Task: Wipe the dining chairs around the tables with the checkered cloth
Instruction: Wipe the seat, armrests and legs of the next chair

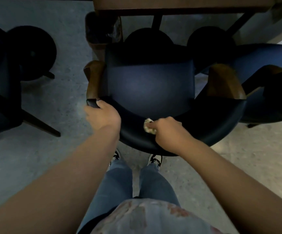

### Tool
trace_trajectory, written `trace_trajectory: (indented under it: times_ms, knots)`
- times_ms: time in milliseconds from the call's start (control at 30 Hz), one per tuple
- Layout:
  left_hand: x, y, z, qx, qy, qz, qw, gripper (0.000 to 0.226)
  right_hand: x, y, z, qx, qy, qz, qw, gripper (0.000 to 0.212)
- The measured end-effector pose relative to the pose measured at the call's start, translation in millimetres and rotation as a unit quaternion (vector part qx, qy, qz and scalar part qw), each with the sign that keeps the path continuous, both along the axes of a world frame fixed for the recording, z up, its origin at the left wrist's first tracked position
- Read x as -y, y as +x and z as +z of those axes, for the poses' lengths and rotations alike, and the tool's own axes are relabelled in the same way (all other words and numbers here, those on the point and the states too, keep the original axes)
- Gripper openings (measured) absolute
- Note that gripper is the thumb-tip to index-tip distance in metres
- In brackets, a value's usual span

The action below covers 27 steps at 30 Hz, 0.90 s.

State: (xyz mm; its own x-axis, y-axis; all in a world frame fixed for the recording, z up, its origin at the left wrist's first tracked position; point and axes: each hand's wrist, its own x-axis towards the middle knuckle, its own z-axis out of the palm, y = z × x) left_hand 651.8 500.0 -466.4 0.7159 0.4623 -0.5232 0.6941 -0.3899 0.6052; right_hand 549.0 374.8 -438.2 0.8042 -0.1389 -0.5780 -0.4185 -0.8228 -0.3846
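A dark blue dining chair (pixel 150 92) with a curved backrest and wooden armrests stands right in front of me, pushed toward a wooden table (pixel 179 4). My left hand (pixel 103 115) grips the left end of the backrest, fingers curled over its top edge. My right hand (pixel 167 130) holds the bunched checkered cloth (pixel 148 127) and presses it against the top of the backrest near its middle. Only a small pale wad of the cloth shows beside my fingers.
A second blue chair (pixel 263 78) stands close on the right, and another dark chair (pixel 0 92) on the left. Black round table bases (pixel 34 51) rest on the grey floor. A bin (pixel 103 29) stands by the table's left corner. My feet (pixel 155 160) are just behind the chair.
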Motion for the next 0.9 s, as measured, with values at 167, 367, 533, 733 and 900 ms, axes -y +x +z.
trace_trajectory:
  times_ms: [167,367,533,733,900]
  knots:
    - [-1,-13,-11,0.058,0.085,-0.045,0.994,0.048,-52,29,-9,0.09,0.074,-0.044,0.992,0.037]
    - [-1,-10,-23,0.063,0.139,-0.054,0.987,0.053,53,-28,1,-0.031,-0.014,0.134,0.99,0.05]
    - [2,-11,-23,0.066,0.15,-0.042,0.986,0.048,76,-25,3,-0.06,-0.085,0.119,0.987,0.045]
    - [4,-12,-21,0.071,0.163,-0.041,0.983,0.046,-43,16,-15,0.074,0.01,0.0,0.997,0.034]
    - [6,-12,-20,0.065,0.176,-0.044,0.981,0.046,31,-20,-7,0.057,0.008,0.131,0.99,0.054]
